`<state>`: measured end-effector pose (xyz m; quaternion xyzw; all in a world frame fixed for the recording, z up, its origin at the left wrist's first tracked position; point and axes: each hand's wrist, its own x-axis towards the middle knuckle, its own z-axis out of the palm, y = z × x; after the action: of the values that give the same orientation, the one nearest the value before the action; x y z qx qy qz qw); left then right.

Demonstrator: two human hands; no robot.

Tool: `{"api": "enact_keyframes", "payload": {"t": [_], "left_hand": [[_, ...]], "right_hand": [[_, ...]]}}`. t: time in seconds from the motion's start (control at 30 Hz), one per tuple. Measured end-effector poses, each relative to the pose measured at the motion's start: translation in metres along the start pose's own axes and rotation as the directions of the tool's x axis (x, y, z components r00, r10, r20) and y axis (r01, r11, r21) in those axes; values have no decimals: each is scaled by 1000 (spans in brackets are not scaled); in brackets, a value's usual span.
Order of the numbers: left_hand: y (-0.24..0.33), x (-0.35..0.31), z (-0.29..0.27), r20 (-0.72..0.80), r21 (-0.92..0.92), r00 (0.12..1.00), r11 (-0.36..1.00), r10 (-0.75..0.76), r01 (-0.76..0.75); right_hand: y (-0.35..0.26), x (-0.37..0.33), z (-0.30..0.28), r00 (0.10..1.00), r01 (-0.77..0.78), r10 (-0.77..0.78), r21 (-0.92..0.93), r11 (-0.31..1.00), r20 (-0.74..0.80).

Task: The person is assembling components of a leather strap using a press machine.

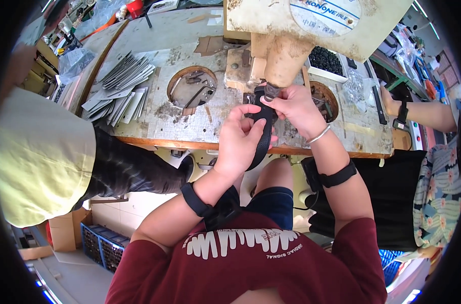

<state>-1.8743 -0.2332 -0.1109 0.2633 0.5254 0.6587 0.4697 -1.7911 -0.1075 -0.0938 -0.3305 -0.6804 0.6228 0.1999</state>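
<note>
A long black leather-like strap (261,147) hangs over the bench's front edge, its upper end under the narrow nose of a beige press machine (286,58). My left hand (240,139) pinches the strap between thumb and fingers partway down. Just beneath the machine's dark tip, my right hand (297,109) closes its thumb and fingers at the strap's upper end. Whether a small part is also between those fingertips is hidden. The strap curves down toward my lap.
The worn bench (159,109) has two round cut-outs with tools and scraps inside. Loose grey-white flat pieces (120,91) lie in a fanned stack at left. A white box of small black parts (337,76) stands right of the machine. People stand close on both sides.
</note>
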Motion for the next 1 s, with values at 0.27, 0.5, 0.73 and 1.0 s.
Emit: {"api": "enact_keyframes", "payload": {"t": [0.27,0.5,0.73,1.0], "left_hand": [[-3,4,-3,8,188,993,975,120,-119],[-1,12,-7,28,156,997,985,71,-75],[-1,2,-12,238,823,794,319,559,-471],[-10,1,-9,141,782,793,425,593,-456]], "right_hand": [[3,7,-2,1000,1,-1,-28,1000,19],[-2,14,-8,998,-8,18,-162,987,63],[5,9,-2,973,189,-230,-478,858,-27],[-11,3,-13,981,-69,70,-12,998,179]]}}
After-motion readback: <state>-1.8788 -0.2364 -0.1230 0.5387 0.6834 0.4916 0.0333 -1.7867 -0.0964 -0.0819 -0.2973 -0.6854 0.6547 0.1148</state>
